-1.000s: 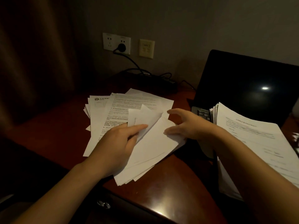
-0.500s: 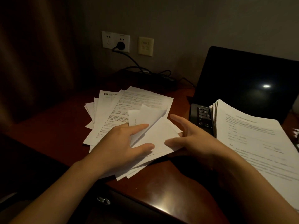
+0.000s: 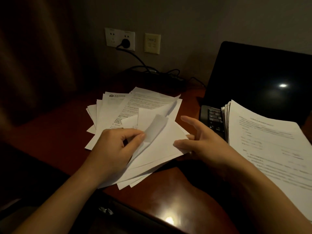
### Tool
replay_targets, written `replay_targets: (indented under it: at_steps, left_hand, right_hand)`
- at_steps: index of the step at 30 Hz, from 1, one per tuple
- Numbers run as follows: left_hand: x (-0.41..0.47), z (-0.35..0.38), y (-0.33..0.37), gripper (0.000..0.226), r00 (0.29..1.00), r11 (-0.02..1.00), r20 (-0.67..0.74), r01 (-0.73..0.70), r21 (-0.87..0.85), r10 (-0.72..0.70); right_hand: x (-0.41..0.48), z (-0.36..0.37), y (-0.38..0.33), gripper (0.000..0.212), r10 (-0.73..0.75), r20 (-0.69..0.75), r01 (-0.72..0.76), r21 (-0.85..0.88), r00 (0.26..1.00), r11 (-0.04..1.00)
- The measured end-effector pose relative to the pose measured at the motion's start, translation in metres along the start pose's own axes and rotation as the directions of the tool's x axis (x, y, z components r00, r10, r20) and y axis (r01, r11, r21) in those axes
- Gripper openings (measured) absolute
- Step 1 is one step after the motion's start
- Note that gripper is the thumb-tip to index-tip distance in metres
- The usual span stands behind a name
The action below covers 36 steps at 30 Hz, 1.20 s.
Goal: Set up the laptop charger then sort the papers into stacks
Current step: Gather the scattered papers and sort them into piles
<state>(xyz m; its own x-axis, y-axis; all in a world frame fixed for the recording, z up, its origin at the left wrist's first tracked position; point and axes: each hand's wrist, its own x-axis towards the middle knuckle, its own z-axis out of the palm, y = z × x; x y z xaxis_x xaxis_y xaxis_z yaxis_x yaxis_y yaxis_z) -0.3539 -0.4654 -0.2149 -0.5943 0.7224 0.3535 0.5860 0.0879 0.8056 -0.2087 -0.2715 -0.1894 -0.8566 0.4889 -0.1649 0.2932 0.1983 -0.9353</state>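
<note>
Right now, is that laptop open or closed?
Open. The laptop has its dark screen standing up behind the keyboard, and a stack of papers lies across part of the keys.

The stack [image 3: 270, 146] at right runs off the frame's right edge and hides most of the laptop [image 3: 253, 78] keyboard. Its print is too blurred to read. The left hand [image 3: 111, 152] covers the lower left of the loose sheets [image 3: 160, 146].
</note>
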Motion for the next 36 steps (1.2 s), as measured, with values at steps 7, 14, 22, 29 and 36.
replay_targets:
  at_steps: [7, 14, 22, 29, 36]
  left_hand:
    - [0.001, -0.001, -0.002, 0.037, 0.995, 0.999, -0.095, -0.028, -0.023, 0.026]
    - [0.0, -0.001, -0.004, 0.036, 0.989, 0.979, 0.139, -0.071, 0.19, 0.045]
    - [0.0, 0.0, -0.004, 0.022, 0.992, 0.985, -0.032, -0.119, 0.128, 0.124]
    - [-0.001, -0.002, -0.001, 0.032, 0.993, 0.995, -0.065, -0.091, 0.049, 0.094]
    - [0.001, 0.001, -0.006, 0.044, 0.982, 0.977, 0.142, -0.146, 0.155, 0.124]
  right_hand:
    - [0.0, 0.003, -0.005, 0.078, -0.016, -0.008, 0.017, 0.059, 1.0, 0.998]
    - [-0.003, 0.021, 0.001, 0.071, -0.069, -0.13, 0.074, 0.037, 0.989, 0.997]
    - [-0.002, 0.003, -0.002, 0.076, 0.023, -0.012, -0.021, 0.092, 1.0, 0.996]
    - [-0.004, 0.003, -0.003, 0.076, 0.001, -0.003, 0.0, 0.076, 1.0, 0.997]
    - [-0.004, 0.018, -0.002, 0.065, -0.078, -0.135, 0.075, -0.023, 0.988, 0.997]
